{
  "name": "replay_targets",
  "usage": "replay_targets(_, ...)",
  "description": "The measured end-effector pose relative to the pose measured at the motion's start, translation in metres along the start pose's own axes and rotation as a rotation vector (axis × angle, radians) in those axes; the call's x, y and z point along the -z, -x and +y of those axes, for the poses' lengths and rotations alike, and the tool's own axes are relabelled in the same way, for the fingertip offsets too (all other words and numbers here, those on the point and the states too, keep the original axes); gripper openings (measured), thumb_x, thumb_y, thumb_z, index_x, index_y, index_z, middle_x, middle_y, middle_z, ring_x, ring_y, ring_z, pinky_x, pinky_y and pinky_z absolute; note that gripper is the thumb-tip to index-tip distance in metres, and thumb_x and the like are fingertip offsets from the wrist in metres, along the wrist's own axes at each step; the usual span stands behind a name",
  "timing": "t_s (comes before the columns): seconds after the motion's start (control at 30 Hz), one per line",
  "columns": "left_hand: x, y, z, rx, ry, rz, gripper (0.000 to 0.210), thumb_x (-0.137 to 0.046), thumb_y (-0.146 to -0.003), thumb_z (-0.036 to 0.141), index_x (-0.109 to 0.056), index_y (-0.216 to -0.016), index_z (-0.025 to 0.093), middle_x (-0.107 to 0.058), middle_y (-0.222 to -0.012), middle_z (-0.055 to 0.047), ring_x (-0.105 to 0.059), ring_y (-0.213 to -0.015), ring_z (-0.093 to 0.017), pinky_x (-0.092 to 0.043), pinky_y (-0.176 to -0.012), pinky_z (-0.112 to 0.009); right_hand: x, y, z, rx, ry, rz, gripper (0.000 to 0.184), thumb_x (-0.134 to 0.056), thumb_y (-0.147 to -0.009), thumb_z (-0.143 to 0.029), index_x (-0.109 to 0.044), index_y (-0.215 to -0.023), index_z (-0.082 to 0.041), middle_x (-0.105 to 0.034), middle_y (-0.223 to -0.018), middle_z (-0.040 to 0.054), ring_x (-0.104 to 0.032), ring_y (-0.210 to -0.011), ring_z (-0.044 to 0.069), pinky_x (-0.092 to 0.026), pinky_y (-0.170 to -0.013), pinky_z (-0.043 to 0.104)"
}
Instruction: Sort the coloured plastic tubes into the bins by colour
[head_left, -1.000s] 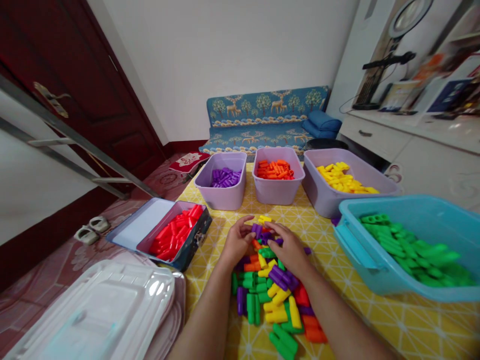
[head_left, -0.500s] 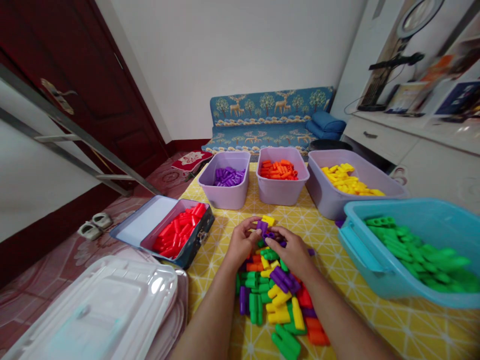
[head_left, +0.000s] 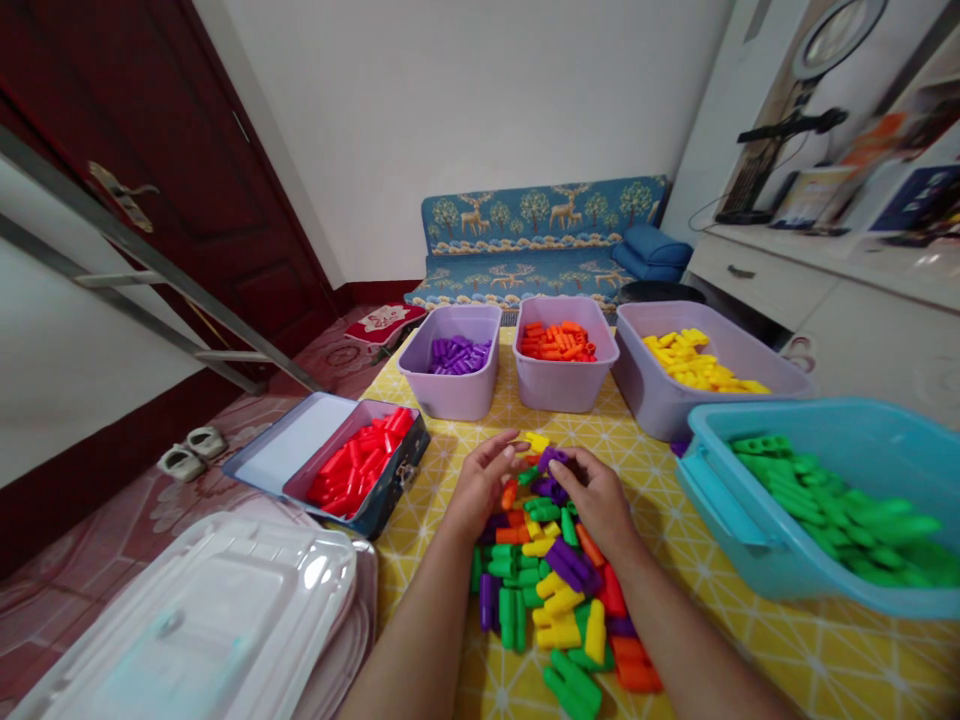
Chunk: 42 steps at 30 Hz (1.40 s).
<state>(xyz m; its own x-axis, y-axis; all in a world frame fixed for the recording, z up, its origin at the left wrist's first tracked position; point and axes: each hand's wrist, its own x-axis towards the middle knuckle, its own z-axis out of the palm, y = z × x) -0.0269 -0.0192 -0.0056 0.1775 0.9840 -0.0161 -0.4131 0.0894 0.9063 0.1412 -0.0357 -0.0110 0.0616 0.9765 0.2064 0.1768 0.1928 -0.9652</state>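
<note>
My right hand (head_left: 598, 496) pinches a purple plastic block (head_left: 553, 459) between thumb and fingers, above the far end of a mixed pile. Beside it, my left hand (head_left: 486, 482) is open, its thumb and fingers apart and nothing seen in them. Below both hands lie loose tube-shaped blocks: green blocks (head_left: 512, 618), yellow blocks (head_left: 558, 630), orange blocks (head_left: 636, 664) and more purple blocks (head_left: 571, 566). A single yellow block (head_left: 537, 442) rests just past the fingertips. My hands hide part of the pile.
Across the back stand lilac bins of purple (head_left: 450, 394), orange (head_left: 564, 386) and yellow blocks (head_left: 652, 385). A turquoise bin (head_left: 731, 520) with green blocks is at right. Left are an open tin (head_left: 382, 505) of red blocks and stacked plastic lids (head_left: 195, 610). The tablecloth (head_left: 427, 560) is yellow.
The purple block between both hands has shifted to the right and is now in my right hand alone. My left fingers have opened and come away from it.
</note>
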Motion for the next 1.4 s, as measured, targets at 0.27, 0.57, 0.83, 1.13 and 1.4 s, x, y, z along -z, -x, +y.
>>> replay_targets(0.27, 0.004, 0.002, 0.008, 0.062, 0.377, -0.033, 0.044, -0.058, -0.085, 0.038, -0.057, -0.122, 0.015, -0.056, -0.132, -0.014, -0.054, -0.122, -0.027, -0.050, -0.093, -0.035, 0.002, 0.004, -0.017, 0.310, 0.088, 0.029, 0.038, -0.068, -0.078, -0.034, -0.063, -0.115, -0.026, -0.061, -0.113, 0.0055, -0.057, -0.107, 0.022, -0.043, -0.098, 0.038)
replay_targets(0.57, -0.002, 0.007, 0.014, 0.093, 0.515, -0.161, 0.049, -0.050, -0.089, 0.043, -0.051, -0.129, 0.014, -0.047, -0.141, -0.016, -0.042, -0.132, -0.035, -0.032, -0.109, -0.053, -0.001, 0.003, -0.006, 0.140, 0.019, 0.031, 0.040, -0.061, -0.083, -0.034, -0.059, -0.122, -0.024, -0.066, -0.103, 0.0048, -0.062, -0.095, 0.020, -0.049, -0.088, 0.036)
replay_targets(0.83, -0.001, 0.009, 0.016, 0.110, 0.566, -0.265, 0.054, -0.047, -0.089, 0.047, -0.048, -0.133, 0.017, -0.045, -0.143, -0.014, -0.034, -0.137, -0.035, -0.026, -0.111, -0.059, 0.002, 0.003, -0.009, 0.236, 0.007, -0.005, 0.016, -0.061, -0.084, -0.030, -0.069, -0.097, -0.024, -0.069, -0.100, 0.0037, -0.062, -0.100, 0.021, -0.047, -0.091, 0.035)
replay_targets(1.13, -0.002, 0.010, 0.018, 0.084, 0.565, -0.300, 0.055, -0.047, -0.087, 0.049, -0.046, -0.135, 0.022, -0.041, -0.146, -0.011, -0.032, -0.138, -0.034, -0.027, -0.109, -0.058, 0.001, 0.003, -0.007, 0.184, -0.012, -0.035, 0.016, -0.061, -0.084, -0.032, -0.070, -0.093, -0.023, -0.070, -0.097, 0.0045, -0.063, -0.097, 0.021, -0.048, -0.088, 0.034)
replay_targets(1.4, -0.002, 0.010, 0.013, 0.097, 0.463, -0.307, 0.054, -0.053, -0.086, 0.044, -0.048, -0.134, 0.020, -0.039, -0.148, -0.010, -0.038, -0.134, -0.032, -0.038, -0.105, -0.046, 0.000, 0.003, -0.011, 0.240, 0.040, -0.104, 0.015, -0.060, -0.085, -0.031, -0.070, -0.090, -0.021, -0.068, -0.095, 0.0055, -0.062, -0.095, 0.021, -0.048, -0.088, 0.034)
